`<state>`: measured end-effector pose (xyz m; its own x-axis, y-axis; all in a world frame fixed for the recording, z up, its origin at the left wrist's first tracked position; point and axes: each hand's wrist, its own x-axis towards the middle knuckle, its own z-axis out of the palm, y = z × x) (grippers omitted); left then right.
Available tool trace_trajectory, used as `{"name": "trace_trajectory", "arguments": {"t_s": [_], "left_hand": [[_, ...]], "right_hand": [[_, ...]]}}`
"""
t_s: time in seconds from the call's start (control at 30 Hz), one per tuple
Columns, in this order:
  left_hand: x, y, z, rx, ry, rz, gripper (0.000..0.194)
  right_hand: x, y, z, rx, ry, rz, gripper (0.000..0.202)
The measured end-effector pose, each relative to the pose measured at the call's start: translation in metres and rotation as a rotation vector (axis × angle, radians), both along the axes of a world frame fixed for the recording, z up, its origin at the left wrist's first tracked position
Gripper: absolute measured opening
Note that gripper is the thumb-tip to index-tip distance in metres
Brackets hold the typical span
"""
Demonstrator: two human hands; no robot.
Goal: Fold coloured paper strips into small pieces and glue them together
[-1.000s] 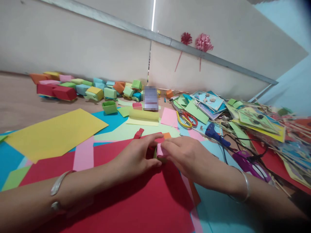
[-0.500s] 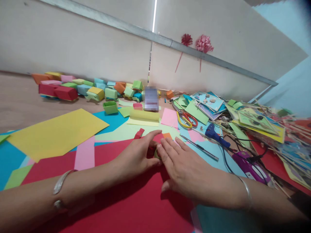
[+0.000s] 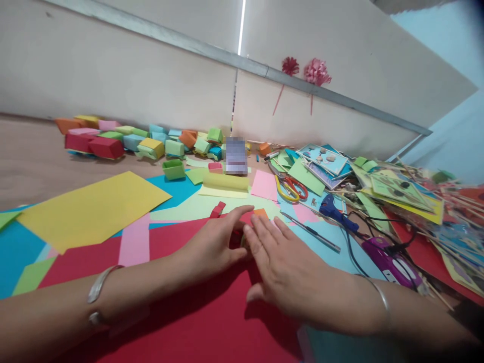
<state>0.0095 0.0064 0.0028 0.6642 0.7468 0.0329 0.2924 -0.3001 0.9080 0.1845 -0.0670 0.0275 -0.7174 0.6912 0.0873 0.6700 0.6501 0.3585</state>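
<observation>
Over a large red paper sheet (image 3: 204, 322), my left hand (image 3: 215, 242) is curled, thumb and fingers bent around a small piece mostly hidden between my hands. A sliver of red and a bit of yellowish green show in that gap, too little to name. My right hand (image 3: 282, 259) lies against the left fingertips with its fingers stretched out flat and its thumb apart below. A small folded red paper piece (image 3: 217, 209) sits just beyond my left hand. Past the right fingertips lies an orange paper scrap (image 3: 260, 213).
Folded paper boxes (image 3: 108, 147) line the wall at left. Yellow paper (image 3: 102, 209) lies in front of them. To the right are scissors (image 3: 286, 190), a pen (image 3: 312, 232), a blue glue gun (image 3: 336, 212), a purple corded device (image 3: 391, 262) and piled cards (image 3: 325, 157).
The view shifts slightly. Both hands stay together in nearly the same pose, and the yellowish-green piece between them shows less than before.
</observation>
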Motion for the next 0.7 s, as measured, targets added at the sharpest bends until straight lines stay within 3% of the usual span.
{"name": "trace_trajectory", "arguments": {"t_s": [0.13,0.3,0.4,0.57,0.7], "left_hand": [[0.001,0.000,0.001,-0.032,0.011,0.010,0.062],[0.003,-0.004,0.003,0.086,0.109,0.100,0.018],[0.001,-0.003,0.002,0.227,0.176,0.071,0.010],[-0.004,0.001,0.000,0.370,0.127,-0.066,0.019],[-0.003,-0.002,0.001,0.519,0.202,-0.126,0.020]], "right_hand": [[0.006,-0.001,0.007,0.052,-0.035,-0.011,0.074],[0.002,-0.003,0.002,-0.020,-0.106,-0.088,0.059],[0.003,-0.001,0.020,-0.010,-0.096,-0.162,0.051],[0.020,0.006,0.065,-0.020,-0.044,-0.392,0.047],[0.044,0.013,0.074,-0.004,-0.015,-0.607,0.038]]}}
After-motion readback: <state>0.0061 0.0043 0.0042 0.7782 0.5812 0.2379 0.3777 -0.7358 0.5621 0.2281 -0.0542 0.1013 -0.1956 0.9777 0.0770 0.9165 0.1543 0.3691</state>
